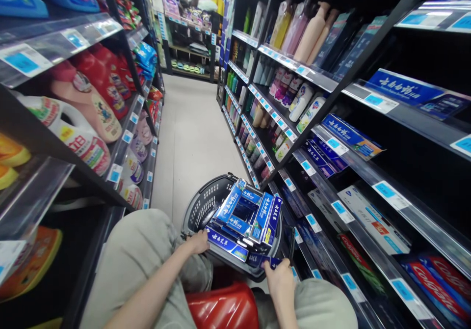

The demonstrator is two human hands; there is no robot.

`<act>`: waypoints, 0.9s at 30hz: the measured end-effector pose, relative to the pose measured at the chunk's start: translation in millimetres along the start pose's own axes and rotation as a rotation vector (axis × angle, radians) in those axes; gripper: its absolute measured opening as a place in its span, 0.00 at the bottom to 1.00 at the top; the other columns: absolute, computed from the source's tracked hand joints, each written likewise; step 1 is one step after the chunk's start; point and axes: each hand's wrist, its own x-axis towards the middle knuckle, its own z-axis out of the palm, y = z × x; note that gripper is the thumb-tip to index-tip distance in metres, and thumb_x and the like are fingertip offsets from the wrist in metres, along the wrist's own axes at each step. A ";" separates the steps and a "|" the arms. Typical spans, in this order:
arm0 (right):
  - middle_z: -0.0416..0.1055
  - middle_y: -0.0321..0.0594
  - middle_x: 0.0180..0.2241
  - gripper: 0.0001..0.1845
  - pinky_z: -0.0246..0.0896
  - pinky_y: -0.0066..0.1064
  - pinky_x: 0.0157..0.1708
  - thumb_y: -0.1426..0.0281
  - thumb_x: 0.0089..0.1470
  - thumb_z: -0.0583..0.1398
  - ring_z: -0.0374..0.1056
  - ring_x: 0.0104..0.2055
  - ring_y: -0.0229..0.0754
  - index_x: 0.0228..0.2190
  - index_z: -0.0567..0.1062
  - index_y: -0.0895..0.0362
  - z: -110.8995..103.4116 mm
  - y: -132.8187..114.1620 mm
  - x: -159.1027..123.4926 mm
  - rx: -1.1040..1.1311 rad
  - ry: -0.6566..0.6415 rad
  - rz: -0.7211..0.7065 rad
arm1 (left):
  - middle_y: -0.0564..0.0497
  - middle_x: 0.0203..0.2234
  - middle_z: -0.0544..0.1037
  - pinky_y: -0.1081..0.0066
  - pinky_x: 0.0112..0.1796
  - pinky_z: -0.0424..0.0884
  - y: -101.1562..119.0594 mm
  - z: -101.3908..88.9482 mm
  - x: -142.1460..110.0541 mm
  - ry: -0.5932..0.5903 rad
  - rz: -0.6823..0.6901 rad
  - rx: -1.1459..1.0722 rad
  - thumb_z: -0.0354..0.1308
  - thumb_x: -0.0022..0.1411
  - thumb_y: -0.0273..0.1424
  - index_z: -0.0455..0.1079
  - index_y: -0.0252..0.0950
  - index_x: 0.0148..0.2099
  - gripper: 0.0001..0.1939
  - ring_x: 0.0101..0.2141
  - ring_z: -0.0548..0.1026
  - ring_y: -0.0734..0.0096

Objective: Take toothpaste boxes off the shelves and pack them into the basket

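A grey plastic shopping basket (pixel 198 206) stands on the floor in front of my knees. Inside it, several blue toothpaste boxes (pixel 232 204) are stacked in a square with a dark gap in the middle. My left hand (pixel 198 243) is closed at the left end of a blue toothpaste box (pixel 227 245) along the basket's near side. At the near right rim, my right hand (pixel 280 273) pinches the end of a darker blue toothpaste box (pixel 262 260). Its left part is partly hidden by the other box.
Shelves on the right hold toothpaste boxes (pixel 405 88) and several bottles (pixel 312 32). Detergent bottles (pixel 88 103) fill the left shelves. A pale floor aisle (pixel 195 132) runs between them. A red plastic object (pixel 222 307), possibly a stool, shows between my legs.
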 end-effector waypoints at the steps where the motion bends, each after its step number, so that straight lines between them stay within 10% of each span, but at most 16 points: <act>1: 0.73 0.62 0.33 0.26 0.64 0.43 0.35 0.60 0.53 0.55 0.72 0.35 0.59 0.45 0.66 0.70 2.4 -2.3 0.8 -0.004 -0.033 -0.011 | 0.25 0.58 0.59 0.43 0.53 0.56 -0.1 0.3 0.6 -0.004 -0.003 0.008 0.52 0.49 0.36 0.51 0.25 0.63 0.40 0.56 0.61 0.35; 21: 0.72 0.57 0.43 0.33 0.65 0.32 0.42 0.62 0.45 0.65 0.71 0.45 0.50 0.50 0.66 0.67 92.0 -10.2 43.9 -0.041 -0.327 -0.027 | 0.27 0.58 0.56 0.63 0.55 0.59 3.6 -1.7 -2.7 -0.023 -0.014 0.002 0.53 0.51 0.35 0.50 0.19 0.63 0.40 0.54 0.66 0.47; 27: 0.71 0.54 0.44 0.30 0.64 0.32 0.43 0.82 0.42 0.62 0.72 0.44 0.49 0.50 0.69 0.63 88.3 0.1 40.9 -0.130 -0.335 -0.218 | 0.25 0.59 0.53 0.60 0.55 0.59 4.4 -3.3 -3.8 -0.030 -0.036 0.021 0.54 0.50 0.35 0.49 0.18 0.63 0.41 0.54 0.66 0.45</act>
